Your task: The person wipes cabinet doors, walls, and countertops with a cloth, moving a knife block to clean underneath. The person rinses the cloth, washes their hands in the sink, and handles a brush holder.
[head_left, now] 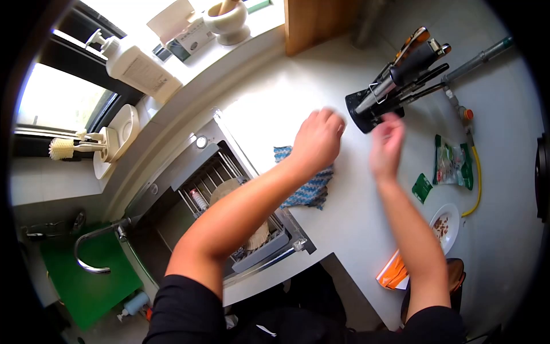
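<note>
My left hand (318, 140) is over the counter with its fingers curled in. Whatever it may hold is hidden. Below its wrist lies a blue-and-white patterned cloth (309, 190), partly covered by my forearm. Near the base of a black knife stand (358, 114), my right hand (387, 148) is smeared by motion. Its fingers look partly bent, and I cannot tell whether it touches the stand. Several dark-handled knives and tools stick up from the stand, among them a thick black handle (413, 62).
Left of the cloth is a sink with a grey rack (260, 252) and a faucet (86, 243). To the right are a white plate (452, 229) with brown bits, green packets (452, 163), an orange packet (392, 272) and a yellow hose (478, 183). A mortar (228, 24) sits on the sill.
</note>
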Motion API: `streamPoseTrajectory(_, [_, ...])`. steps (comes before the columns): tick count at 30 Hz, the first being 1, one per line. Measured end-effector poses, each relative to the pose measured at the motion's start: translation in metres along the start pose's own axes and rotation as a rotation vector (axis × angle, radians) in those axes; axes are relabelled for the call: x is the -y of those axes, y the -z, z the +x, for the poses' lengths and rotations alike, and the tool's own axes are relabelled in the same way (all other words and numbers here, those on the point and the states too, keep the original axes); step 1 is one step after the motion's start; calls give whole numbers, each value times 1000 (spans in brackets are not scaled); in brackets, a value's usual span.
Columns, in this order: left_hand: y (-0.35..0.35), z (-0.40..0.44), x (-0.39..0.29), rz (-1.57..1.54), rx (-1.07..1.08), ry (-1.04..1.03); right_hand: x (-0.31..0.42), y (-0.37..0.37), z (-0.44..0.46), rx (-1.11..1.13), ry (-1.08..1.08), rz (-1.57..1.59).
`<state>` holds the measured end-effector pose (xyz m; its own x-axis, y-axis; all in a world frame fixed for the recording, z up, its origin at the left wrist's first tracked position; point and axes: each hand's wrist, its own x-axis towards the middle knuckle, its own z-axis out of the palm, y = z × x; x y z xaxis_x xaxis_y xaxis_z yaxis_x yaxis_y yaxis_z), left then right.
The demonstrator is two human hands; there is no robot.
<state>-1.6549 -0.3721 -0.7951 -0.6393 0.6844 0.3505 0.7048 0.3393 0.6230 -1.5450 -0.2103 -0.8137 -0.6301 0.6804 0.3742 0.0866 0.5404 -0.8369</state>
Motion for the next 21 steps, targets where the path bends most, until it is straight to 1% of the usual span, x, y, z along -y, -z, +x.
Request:
streamPoseTrajectory(1, [15,-24,2,40,62,-16,25,-11,-34,218,-99,118])
streamPoseTrajectory(2, [26,-51,5,77,128,-29,45,-19,-59,376,120,-54])
streamPoseTrajectory(3, [36,-77,10,134,201,-40,66,-29,-76,438,270,-113])
streamPoseTrajectory(4, [35,-103,22,257,223,-62,72,-39,-92,468,324,-156])
streamPoseTrajectory(5, [32,-122,33,382,238,-85,65,-48,-109,643,191,-224])
streamPoseTrajectory(6, [32,-132,40,385,232,-82,57,-56,-127,649,268,-414])
streamPoseTrajectory(7, [31,-139,46,414,317,-78,54,-63,-138,653,343,-605])
streamPoseTrajectory(8, [34,-141,48,439,403,-71,55,-68,-138,658,349,-604])
streamPoseTrajectory(10, [33,-136,55,447,406,-35,52,-77,-131,733,262,-733])
streamPoseTrajectory(11, [31,-131,56,453,416,-3,50,-80,-126,742,259,-736])
streamPoseTrajectory(13, [27,-110,66,459,371,-4,42,-93,-100,694,307,-737])
streamPoseTrajectory(15, [20,-82,81,452,296,15,32,-111,-69,667,301,-749])
streamPoseTrajectory(19, [4,0,123,460,179,42,5,-158,16,616,302,-757])
streamPoseTrajectory(21, [-2,38,145,481,136,61,-7,-180,58,597,347,-774])
